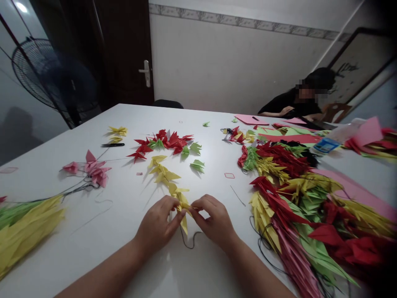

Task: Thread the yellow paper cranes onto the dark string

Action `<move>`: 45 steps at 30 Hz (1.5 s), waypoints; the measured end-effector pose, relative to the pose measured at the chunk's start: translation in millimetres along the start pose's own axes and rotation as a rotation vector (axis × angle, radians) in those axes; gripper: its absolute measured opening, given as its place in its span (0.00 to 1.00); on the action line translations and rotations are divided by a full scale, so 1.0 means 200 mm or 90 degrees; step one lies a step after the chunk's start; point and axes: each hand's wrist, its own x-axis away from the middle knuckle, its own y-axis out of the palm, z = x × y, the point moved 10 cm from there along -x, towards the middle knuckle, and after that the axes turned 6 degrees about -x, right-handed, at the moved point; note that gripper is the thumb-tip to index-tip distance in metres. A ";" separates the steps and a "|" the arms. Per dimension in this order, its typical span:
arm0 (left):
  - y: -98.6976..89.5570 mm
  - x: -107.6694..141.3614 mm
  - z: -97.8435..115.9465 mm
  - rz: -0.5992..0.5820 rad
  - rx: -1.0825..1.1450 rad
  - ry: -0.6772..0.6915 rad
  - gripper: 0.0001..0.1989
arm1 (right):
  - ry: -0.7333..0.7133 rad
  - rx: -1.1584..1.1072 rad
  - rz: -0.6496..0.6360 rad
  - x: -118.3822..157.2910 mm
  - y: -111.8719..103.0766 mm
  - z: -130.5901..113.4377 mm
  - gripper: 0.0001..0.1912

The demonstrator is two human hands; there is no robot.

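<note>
Yellow folded-paper strand (pixel 164 176), made of pointed, petal-like pieces in a row: its near end lies between the fingertips of the two bare hands, and the rest runs away from them, slightly to the left, across the glossy white table (pixel 124 256). The left hand (pixel 156 219) pinches the near piece between thumb and forefinger; the right hand (pixel 215 219) pinches the same piece from the other side, thumb against forefinger. A thin dark cord (pixel 189 247) curls on the table just below the fingertips.

Beyond the hands and past the strand lies an arc of red and green folded-paper pieces (pixel 173 140), with a loose pale-green paper piece (pixel 197 166) nearer the right hand. To the left of the left hand are a cluster of pink folded-paper flowers (pixel 96 170) and, nearer the wearer, a long yellow-and-green paper bundle (pixel 31 231). To the right of the right hand spreads a heap of red, yellow, green and pink folded paper (pixel 288 186). Farther right, past the heap, a clear plastic container with a blue label (pixel 325 145) lies tilted; its contents cannot be made out. Beyond it sits a person in black (pixel 285 99).
</note>
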 end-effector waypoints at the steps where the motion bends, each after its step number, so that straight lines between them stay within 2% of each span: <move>1: 0.00 0.00 -0.01 0.000 0.025 -0.013 0.09 | 0.030 -0.020 0.009 0.00 0.00 0.03 0.07; 6: 0.00 0.01 -0.10 0.018 0.110 -0.080 0.10 | 0.189 -0.153 0.027 0.02 0.00 0.17 0.08; 11: -0.01 0.01 -0.09 0.039 0.128 -0.055 0.09 | 0.260 -0.192 -0.028 0.03 0.06 0.23 0.08; 16: 0.01 0.02 -0.08 0.023 0.169 -0.051 0.08 | 0.233 -0.157 -0.063 0.03 0.09 0.21 0.07; 21: 0.07 0.05 -0.17 -0.017 0.294 -0.184 0.15 | 0.196 -0.137 -0.018 0.03 0.05 0.20 0.06; 25: 0.11 0.06 -0.21 -0.037 0.378 -0.259 0.17 | 0.165 -0.123 0.019 0.02 0.02 0.19 0.05; 27: 0.15 0.08 -0.22 -0.082 0.409 -0.293 0.16 | 0.142 -0.104 0.035 0.02 0.00 0.17 0.04; 29: 0.21 0.09 -0.20 -0.166 0.431 -0.311 0.17 | 0.106 -0.088 0.043 0.01 -0.01 0.13 0.04; 32: 0.27 0.11 -0.15 -0.281 0.444 -0.301 0.18 | 0.061 -0.074 0.042 0.01 -0.02 0.09 0.04; 35: 0.30 0.12 -0.13 -0.338 0.430 -0.296 0.18 | 0.042 -0.063 0.043 0.01 -0.03 0.07 0.05; 40: 0.26 0.11 -0.11 -0.335 0.387 -0.266 0.18 | 0.052 -0.030 0.046 0.01 -0.03 0.10 0.05; 42: 0.23 0.11 -0.06 -0.326 0.355 -0.209 0.18 | 0.068 -0.014 0.047 0.02 -0.03 0.12 0.04; 45: 0.19 0.12 0.06 -0.322 0.257 -0.075 0.20 | 0.114 0.008 0.022 0.03 0.00 0.16 0.04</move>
